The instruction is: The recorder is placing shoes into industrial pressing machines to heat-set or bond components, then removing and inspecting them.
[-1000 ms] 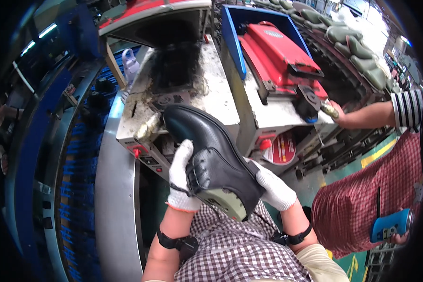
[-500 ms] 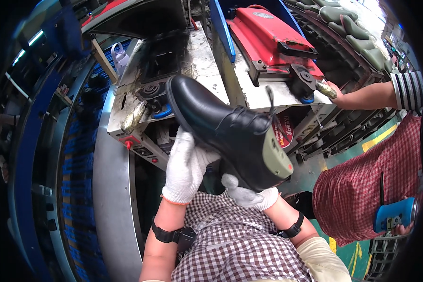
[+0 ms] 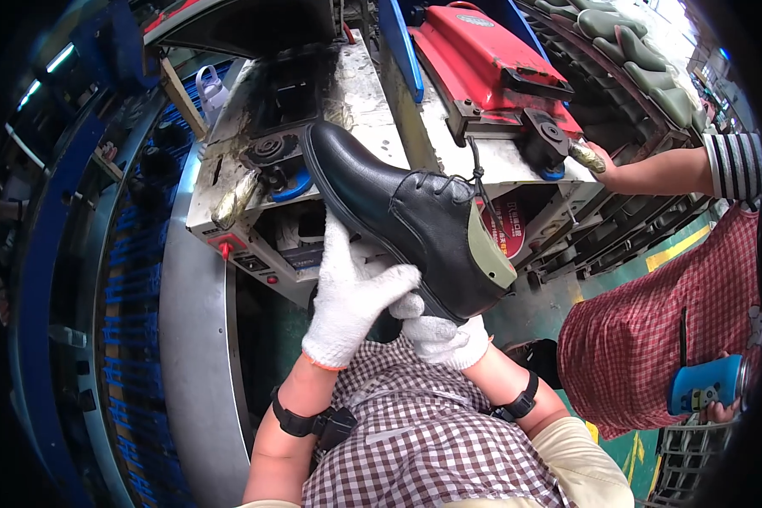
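Observation:
A black lace-up shoe [image 3: 368,190] is held up in front of me, its toe toward the far left and its heel toward the near right. An olive-green shoe last [image 3: 488,256] fills its opening. My left hand [image 3: 351,300], in a white knit glove, supports the shoe along the sole edge, thumb pointing toward the heel. Gloved as well, my right hand [image 3: 443,339] grips under the heel, its fingers curled and partly hidden by the shoe. The two hands meet at the fingertips.
Behind the shoe stands a grimy white machine [image 3: 347,93] with a red button on its front. A red press cover [image 3: 491,63] is to its right, where another person's hand [image 3: 599,161] holds a wrapped handle. That person also holds a blue cup [image 3: 703,385]. Green lasts [image 3: 639,51] line a rack.
The shoe has turned and tilted, so less of the last shows. My left thumb has swung across toward the right hand, which has curled in closer under the heel.

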